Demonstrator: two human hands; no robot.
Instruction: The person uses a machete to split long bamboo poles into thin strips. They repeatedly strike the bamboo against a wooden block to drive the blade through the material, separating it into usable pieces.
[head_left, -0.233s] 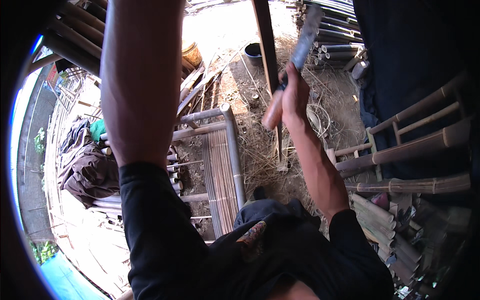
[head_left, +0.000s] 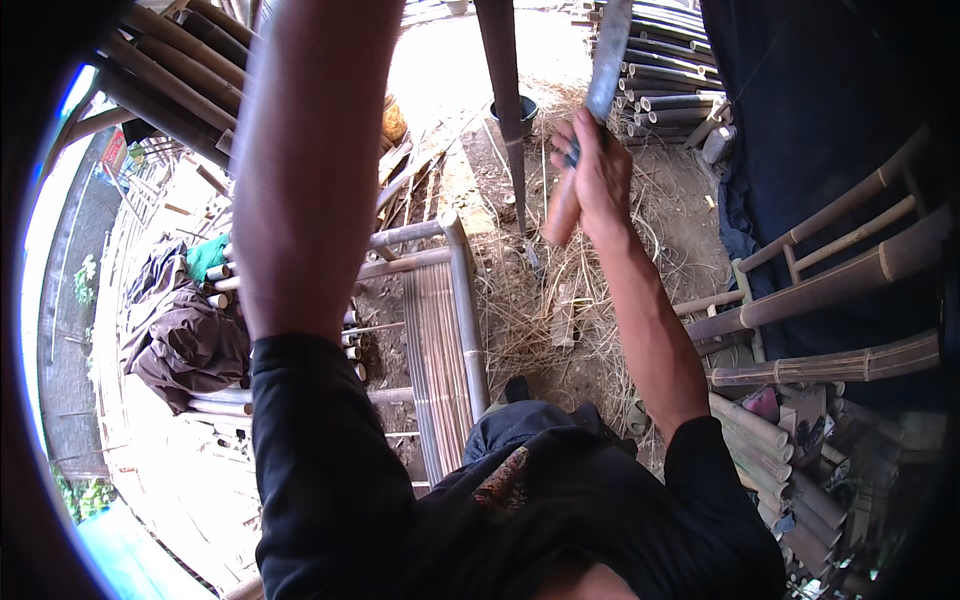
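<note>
Your right hand (head_left: 598,165) is clenched on the wooden handle of a machete (head_left: 607,60), blade raised beside the upright bamboo pole (head_left: 503,90), seemingly poised to chop, while your left hand is out of frame, grip unknown.

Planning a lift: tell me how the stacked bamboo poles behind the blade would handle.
The bamboo poles look round, so a pushed one would probably roll. Their cut ends look hollow, so likely light for their size. They lie straight, probably stiff.

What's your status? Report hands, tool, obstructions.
Right hand gripping big knife by its wooden handle, blade up. Left forearm raised, hand out of frame. Upright bamboo pole just beside blade.
</note>
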